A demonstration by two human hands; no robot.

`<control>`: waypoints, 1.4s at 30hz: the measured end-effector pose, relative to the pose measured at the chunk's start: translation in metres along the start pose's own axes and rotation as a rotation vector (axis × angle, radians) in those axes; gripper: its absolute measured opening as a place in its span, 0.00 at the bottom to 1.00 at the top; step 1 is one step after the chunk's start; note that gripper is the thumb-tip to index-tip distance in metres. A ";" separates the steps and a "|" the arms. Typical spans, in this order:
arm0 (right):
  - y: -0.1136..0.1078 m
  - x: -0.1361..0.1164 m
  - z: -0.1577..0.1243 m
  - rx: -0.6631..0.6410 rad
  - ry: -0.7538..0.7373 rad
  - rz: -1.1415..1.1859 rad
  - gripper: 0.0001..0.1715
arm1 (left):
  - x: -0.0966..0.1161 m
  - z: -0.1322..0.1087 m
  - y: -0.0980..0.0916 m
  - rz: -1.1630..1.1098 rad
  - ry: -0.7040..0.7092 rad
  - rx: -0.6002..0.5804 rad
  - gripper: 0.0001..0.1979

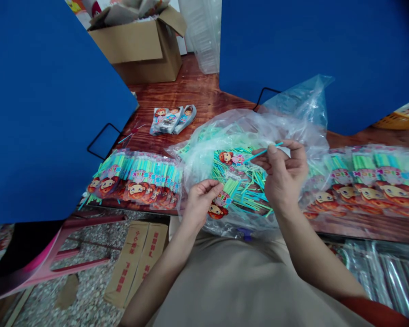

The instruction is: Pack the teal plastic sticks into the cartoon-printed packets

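Plain grey-beige garment (238,281) in front; red sleeve (373,311) at right.

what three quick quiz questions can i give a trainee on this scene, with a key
1. Multiple choice: what does the right hand hold?
a) a yellow basket
b) a blue stick
c) a cardboard box

2. True or false: the left hand is empty.

3. Fill in: filled packets lie on the table to the ___ and to the ___ of the translucent plastic bag.

Key:
1. b
2. False; it pinches a packet with sticks inside.
3. left, right
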State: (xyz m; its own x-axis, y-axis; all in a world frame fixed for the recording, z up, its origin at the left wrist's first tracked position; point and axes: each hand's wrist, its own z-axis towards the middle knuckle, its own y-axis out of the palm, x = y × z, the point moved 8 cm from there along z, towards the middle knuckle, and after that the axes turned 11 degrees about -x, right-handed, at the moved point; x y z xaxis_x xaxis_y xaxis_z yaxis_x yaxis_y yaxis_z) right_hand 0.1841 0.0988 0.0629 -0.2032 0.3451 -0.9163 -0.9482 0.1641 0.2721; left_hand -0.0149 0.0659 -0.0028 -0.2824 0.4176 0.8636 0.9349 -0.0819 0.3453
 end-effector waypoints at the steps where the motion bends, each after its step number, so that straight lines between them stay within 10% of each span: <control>1: -0.001 0.000 0.000 -0.001 0.000 0.009 0.17 | 0.000 0.000 0.000 0.003 -0.003 0.001 0.19; 13: 0.022 0.008 -0.012 -0.168 0.053 -0.023 0.16 | -0.004 0.001 0.003 -0.006 -0.010 0.003 0.19; 23: -0.006 -0.005 -0.008 0.039 -0.092 -0.038 0.16 | -0.004 0.002 0.003 -0.010 -0.004 -0.001 0.19; 42: -0.003 -0.003 -0.007 0.045 -0.056 0.007 0.19 | -0.003 0.004 0.008 0.013 -0.004 -0.024 0.20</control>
State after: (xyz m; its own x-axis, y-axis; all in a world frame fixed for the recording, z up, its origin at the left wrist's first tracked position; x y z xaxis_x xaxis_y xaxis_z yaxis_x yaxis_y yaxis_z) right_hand 0.1862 0.0911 0.0632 -0.1945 0.3975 -0.8968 -0.9346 0.2025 0.2925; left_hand -0.0056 0.0672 -0.0038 -0.2689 0.4200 0.8668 0.9332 -0.1090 0.3423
